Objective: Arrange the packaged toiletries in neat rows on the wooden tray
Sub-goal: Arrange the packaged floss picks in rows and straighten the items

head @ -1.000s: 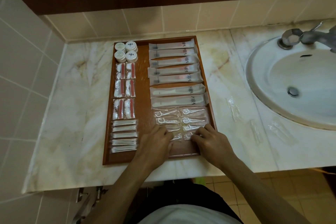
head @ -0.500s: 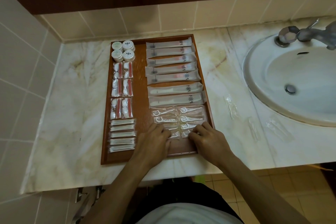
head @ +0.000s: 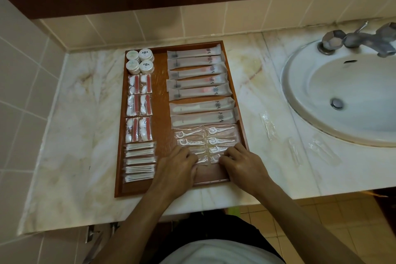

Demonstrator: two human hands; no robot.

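The left hand (head: 179, 166) is being held over the near right part of the rectangular brown wooden tray (head: 162, 100), its fingers (head: 190, 156) bent and laid on the nearest clear plastic packets of white dental floss picks (head: 206, 142). The right hand (head: 243, 162) is being held just beside it, its fingers (head: 228, 154) likewise bent, with the tips pressed on the nearest packets of the right-hand column. Whether any packet is being pinched or merely pressed flat cannot be told, as the fingertips are partly hidden by the knuckles.

The floss packets are being kept in two columns on the tray, below the long frosted sachets holding toothbrushes and razors (head: 199, 85), which are stacked in one row down the right side. Down the left side, four small round white lidded jars (head: 140, 61) are being followed by clear packs with red-and-white contents (head: 139, 108) and then by flat packs of white cotton swabs (head: 139, 162). The tray is being carried by the pale marble desk (head: 70, 126), beside the white oval ceramic sink (head: 347, 96).

Compared with half a second ago, both hands are being kept on the same nearest floss packets with much the same bend, and the rows are being seen unchanged.
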